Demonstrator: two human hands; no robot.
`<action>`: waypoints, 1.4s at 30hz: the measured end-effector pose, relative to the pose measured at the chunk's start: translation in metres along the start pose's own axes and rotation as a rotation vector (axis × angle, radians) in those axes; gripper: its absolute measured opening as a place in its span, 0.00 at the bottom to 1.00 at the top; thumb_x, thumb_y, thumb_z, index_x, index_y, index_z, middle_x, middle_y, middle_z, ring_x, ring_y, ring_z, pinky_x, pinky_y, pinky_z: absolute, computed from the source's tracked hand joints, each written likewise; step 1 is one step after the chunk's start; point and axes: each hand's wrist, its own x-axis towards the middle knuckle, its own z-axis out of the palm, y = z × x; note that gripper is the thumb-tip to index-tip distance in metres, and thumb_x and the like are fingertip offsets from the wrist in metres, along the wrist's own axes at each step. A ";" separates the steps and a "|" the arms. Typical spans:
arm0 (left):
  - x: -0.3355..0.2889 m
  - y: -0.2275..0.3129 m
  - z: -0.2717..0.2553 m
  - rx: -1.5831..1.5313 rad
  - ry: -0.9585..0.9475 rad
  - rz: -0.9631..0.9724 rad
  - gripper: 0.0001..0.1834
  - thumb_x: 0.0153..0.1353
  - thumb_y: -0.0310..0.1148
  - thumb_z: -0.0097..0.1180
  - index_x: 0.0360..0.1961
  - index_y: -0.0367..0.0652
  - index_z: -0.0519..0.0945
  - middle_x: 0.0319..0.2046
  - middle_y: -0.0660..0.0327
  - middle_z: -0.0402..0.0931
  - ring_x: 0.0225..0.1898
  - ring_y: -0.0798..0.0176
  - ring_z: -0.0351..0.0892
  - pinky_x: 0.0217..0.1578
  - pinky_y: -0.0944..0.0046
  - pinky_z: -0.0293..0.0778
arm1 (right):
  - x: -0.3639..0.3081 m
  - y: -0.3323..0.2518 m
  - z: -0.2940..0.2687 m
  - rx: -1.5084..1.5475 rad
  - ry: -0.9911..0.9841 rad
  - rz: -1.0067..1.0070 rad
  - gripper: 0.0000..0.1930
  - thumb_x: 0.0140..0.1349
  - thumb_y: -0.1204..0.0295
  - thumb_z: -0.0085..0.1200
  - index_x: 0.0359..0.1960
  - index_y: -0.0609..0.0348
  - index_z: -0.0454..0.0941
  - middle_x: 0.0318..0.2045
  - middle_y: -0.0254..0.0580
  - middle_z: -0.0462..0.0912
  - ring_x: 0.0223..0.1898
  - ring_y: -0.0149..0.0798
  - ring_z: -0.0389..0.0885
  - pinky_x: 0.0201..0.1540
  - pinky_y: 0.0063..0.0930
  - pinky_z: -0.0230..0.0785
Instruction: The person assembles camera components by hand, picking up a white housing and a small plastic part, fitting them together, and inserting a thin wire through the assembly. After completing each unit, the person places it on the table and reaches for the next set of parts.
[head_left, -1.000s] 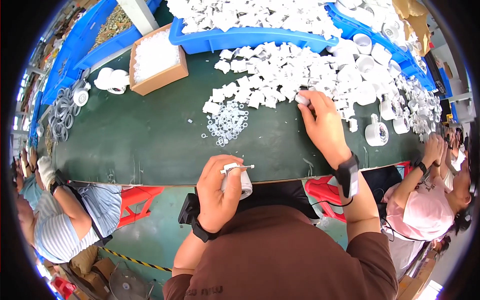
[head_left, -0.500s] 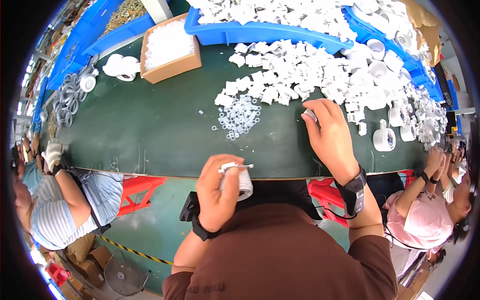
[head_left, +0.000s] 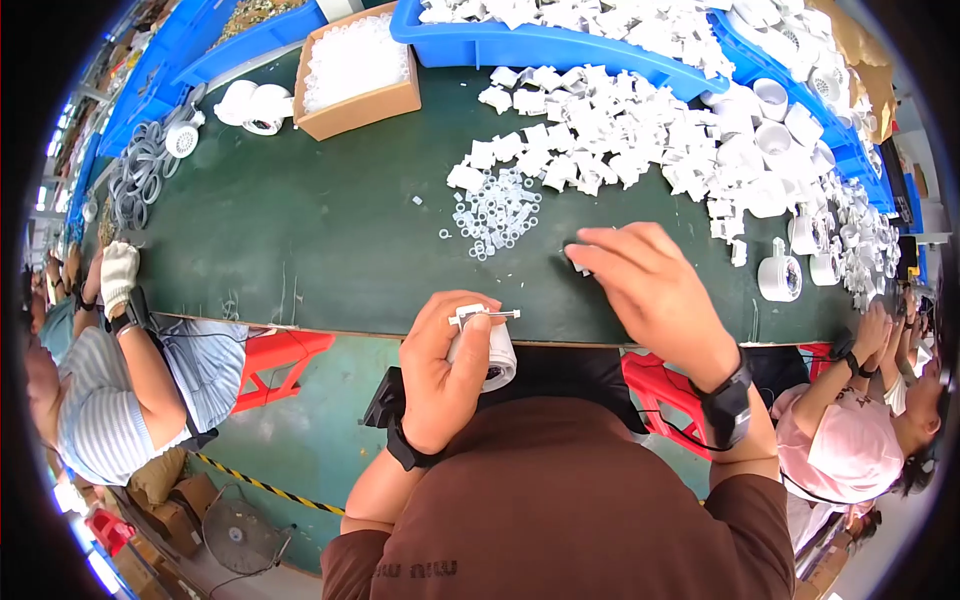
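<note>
My left hand (head_left: 445, 375), just past the table's front edge, is closed around a round white plastic housing (head_left: 497, 362). A thin pin (head_left: 495, 314) with a small white plastic end sticks out sideways at the thumb tip. Over the table, my right hand (head_left: 650, 290) pinches a small white plastic piece (head_left: 581, 263) at its fingertips, partly hidden by the fingers. Beyond the hands, small translucent rings (head_left: 495, 213) lie in a loose heap. Behind them spreads a pile of white plastic clips (head_left: 590, 135).
Blue bins (head_left: 560, 52) of white parts line the far side, beside a cardboard box (head_left: 365, 108) of translucent pieces. Grey rings (head_left: 140, 185) lie at left; white housings (head_left: 779, 275) stand at right. Co-workers sit on both sides, one with a gloved hand (head_left: 119, 272).
My right hand has drawn back from the clip pile toward my left hand, carrying the small white piece. The left hand, with the housing, has shifted slightly right and away from my body.
</note>
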 end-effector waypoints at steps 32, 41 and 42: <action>0.014 -0.008 0.015 0.437 0.057 0.396 0.17 0.68 0.35 0.45 0.50 0.36 0.79 0.46 0.51 0.79 0.41 0.47 0.75 0.45 0.52 0.70 | -0.005 -0.072 0.069 0.962 0.275 0.435 0.21 0.63 0.88 0.60 0.58 0.65 0.78 0.47 0.39 0.82 0.48 0.32 0.81 0.55 0.27 0.73; 0.014 -0.012 0.012 0.432 0.045 0.438 0.16 0.66 0.36 0.49 0.47 0.38 0.79 0.45 0.52 0.79 0.41 0.48 0.74 0.43 0.53 0.69 | -0.003 -0.078 0.078 0.855 0.392 0.360 0.21 0.63 0.88 0.60 0.58 0.64 0.77 0.44 0.38 0.78 0.48 0.33 0.79 0.55 0.28 0.70; 0.014 -0.012 0.011 0.413 0.021 0.435 0.15 0.65 0.35 0.51 0.47 0.38 0.79 0.45 0.52 0.79 0.42 0.48 0.75 0.44 0.53 0.70 | -0.002 -0.074 0.073 0.883 0.324 0.345 0.21 0.64 0.88 0.58 0.58 0.64 0.77 0.44 0.38 0.78 0.48 0.32 0.79 0.54 0.27 0.71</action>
